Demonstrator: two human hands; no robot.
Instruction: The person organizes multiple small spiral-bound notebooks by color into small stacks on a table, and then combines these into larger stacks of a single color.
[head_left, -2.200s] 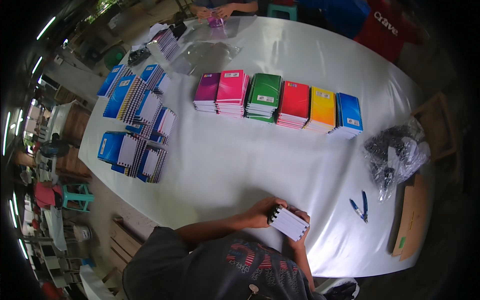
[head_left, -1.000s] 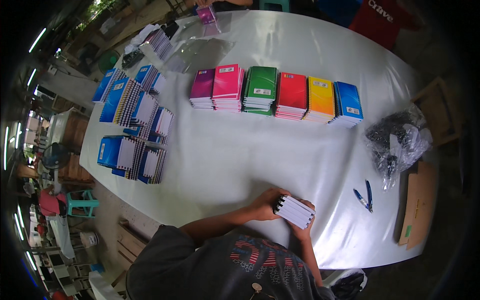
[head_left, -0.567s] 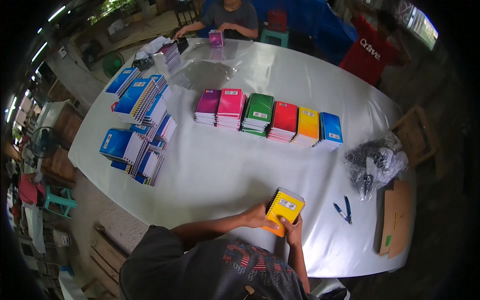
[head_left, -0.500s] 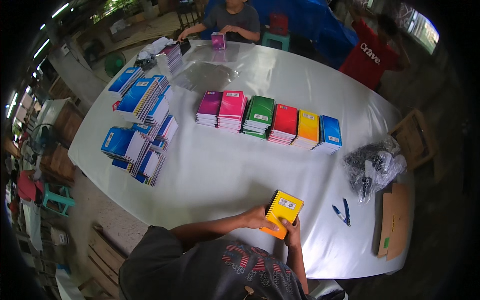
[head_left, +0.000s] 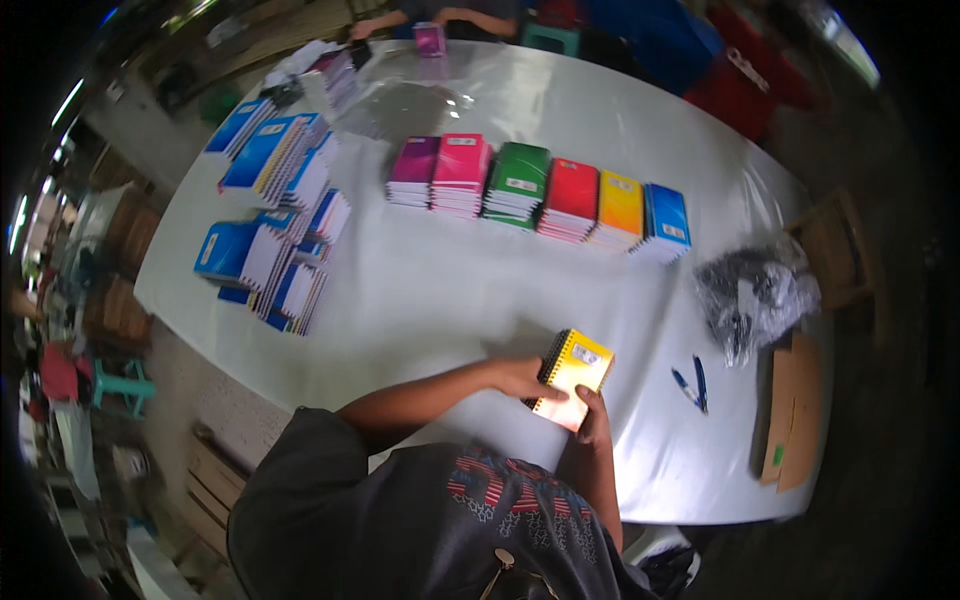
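Between my two hands, just above the near side of the table, is a yellow spiral notebook (head_left: 588, 362), perhaps more than one stacked together. My left hand (head_left: 527, 380) grips its coil edge from the left. On the lower right corner my right hand (head_left: 594, 415) is closed, with the thumb on the cover. Beyond them runs a row of notebook stacks: purple (head_left: 414, 160), pink (head_left: 461, 158), green (head_left: 520, 170), red (head_left: 573, 190), yellow (head_left: 620, 200) and blue (head_left: 665, 210).
Taller piles of blue notebooks (head_left: 262, 155) stand at the left. To the right lie two pens (head_left: 690, 387), crumpled clear plastic (head_left: 755, 290) and a flat brown cardboard piece (head_left: 792, 415). Across the table (head_left: 440, 300) a person's hand is near a small purple box (head_left: 430, 40).
The whole view has shifted, so the table and stacks sit higher in the picture. The yellow notebook is tilted more and catches bright glare; both hands still hold it.
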